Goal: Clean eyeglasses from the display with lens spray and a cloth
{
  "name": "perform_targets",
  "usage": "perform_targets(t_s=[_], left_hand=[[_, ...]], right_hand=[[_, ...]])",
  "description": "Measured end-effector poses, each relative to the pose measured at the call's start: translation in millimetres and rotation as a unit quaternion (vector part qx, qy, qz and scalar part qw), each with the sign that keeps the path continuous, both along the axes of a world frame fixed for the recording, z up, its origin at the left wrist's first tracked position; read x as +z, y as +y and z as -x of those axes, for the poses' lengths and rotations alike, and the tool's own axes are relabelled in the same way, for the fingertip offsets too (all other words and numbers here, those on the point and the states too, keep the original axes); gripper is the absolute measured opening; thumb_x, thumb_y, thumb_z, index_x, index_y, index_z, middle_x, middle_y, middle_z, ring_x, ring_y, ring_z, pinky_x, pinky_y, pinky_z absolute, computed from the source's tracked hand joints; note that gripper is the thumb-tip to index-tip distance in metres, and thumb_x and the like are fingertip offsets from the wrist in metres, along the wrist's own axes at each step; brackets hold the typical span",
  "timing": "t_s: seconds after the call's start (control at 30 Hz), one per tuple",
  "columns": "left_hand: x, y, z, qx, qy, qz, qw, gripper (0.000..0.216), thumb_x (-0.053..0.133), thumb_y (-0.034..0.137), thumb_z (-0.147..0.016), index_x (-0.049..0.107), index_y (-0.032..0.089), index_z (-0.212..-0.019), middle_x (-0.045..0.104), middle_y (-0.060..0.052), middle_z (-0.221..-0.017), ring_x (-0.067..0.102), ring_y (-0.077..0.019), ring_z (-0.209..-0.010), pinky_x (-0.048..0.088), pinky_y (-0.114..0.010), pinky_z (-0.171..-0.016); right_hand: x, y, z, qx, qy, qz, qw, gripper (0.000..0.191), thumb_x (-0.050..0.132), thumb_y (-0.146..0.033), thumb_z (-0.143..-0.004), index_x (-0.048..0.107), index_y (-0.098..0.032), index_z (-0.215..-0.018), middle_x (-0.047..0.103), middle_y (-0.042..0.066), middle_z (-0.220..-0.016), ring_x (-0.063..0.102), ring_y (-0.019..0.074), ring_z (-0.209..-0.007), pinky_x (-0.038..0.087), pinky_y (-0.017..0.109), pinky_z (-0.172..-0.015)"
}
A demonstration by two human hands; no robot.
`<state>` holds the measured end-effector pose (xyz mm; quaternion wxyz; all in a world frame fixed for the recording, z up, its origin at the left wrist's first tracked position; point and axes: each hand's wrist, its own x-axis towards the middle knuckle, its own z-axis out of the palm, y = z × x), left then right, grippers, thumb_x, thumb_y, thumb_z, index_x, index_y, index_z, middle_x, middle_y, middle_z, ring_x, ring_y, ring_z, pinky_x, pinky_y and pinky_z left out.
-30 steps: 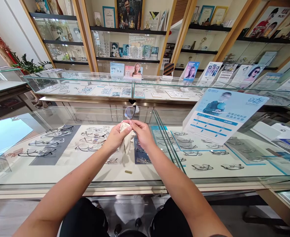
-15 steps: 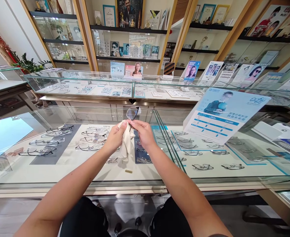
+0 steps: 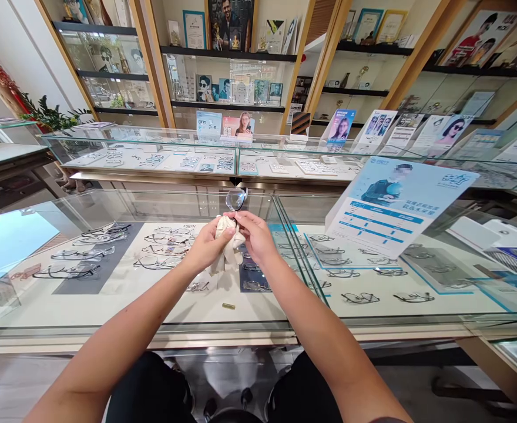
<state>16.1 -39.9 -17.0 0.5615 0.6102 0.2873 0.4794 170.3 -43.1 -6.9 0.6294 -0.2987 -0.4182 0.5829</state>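
My left hand [image 3: 210, 244] is closed on a cream cleaning cloth [image 3: 227, 256], bunched up between both hands. Beside it, my right hand [image 3: 257, 236] pinches a pair of eyeglasses [image 3: 236, 200] by its lower part. One lens stands up above the fingers and catches the light; the rest of the frame is hidden by cloth and fingers. Both hands are held together over the glass display case [image 3: 188, 311]. Under the glass, rows of eyeglasses [image 3: 165, 238] lie on white and dark mats.
A small gold-coloured bar [image 3: 229, 306] lies below the hands. To the right stands a tilted blue and white sign [image 3: 399, 202] on the counter. White cases [image 3: 476, 234] sit further right. Another glass showcase [image 3: 174, 147] runs across behind, with shelves beyond.
The cloth, hanging long before, is now gathered up higher between my hands. The glasses have turned slightly, and the lens looks clearer. My left hand has shifted slightly.
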Motion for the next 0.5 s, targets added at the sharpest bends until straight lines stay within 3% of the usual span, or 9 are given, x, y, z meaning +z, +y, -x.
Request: perform_targets(t_s=[0.2,0.33,0.5], left_hand=[[-2.9,1,-4,0.092,-0.006,-0.026,0.995,0.067,0.079,0.074,-0.089,0.077,0.016,-0.122,0.079,-0.007,-0.098,0.069,-0.0208,-0.088,0.054,-0.031,-0.081],[2.7,0,-2,0.077,-0.004,-0.018,0.997,0.07,0.071,0.083,-0.09,0.081,0.016,-0.109,0.076,-0.006,-0.088,0.065,-0.0193,-0.08,0.052,-0.03,-0.075],[3.8,1,1,0.027,-0.002,0.012,1.0,0.069,0.072,0.085,-0.089,0.078,0.016,-0.097,0.072,-0.004,-0.081,0.061,-0.0179,-0.073,0.05,-0.03,-0.07]], right_hand=[[-7.2,1,6,0.03,0.012,-0.018,0.999,0.038,0.1,-0.057,-0.065,0.084,-0.025,-0.079,0.083,0.002,-0.094,0.067,0.0158,-0.079,0.056,0.029,-0.079],[-3.9,-1,3,0.032,0.007,-0.031,0.999,0.038,0.099,-0.057,-0.066,0.086,-0.026,-0.084,0.08,0.002,-0.089,0.067,0.0168,-0.082,0.057,0.03,-0.084],[5.5,-4,-7,0.008,-0.004,-0.048,0.999,0.031,0.095,-0.053,-0.069,0.084,-0.025,-0.081,0.08,0.005,-0.102,0.069,0.022,-0.097,0.057,0.034,-0.09]])
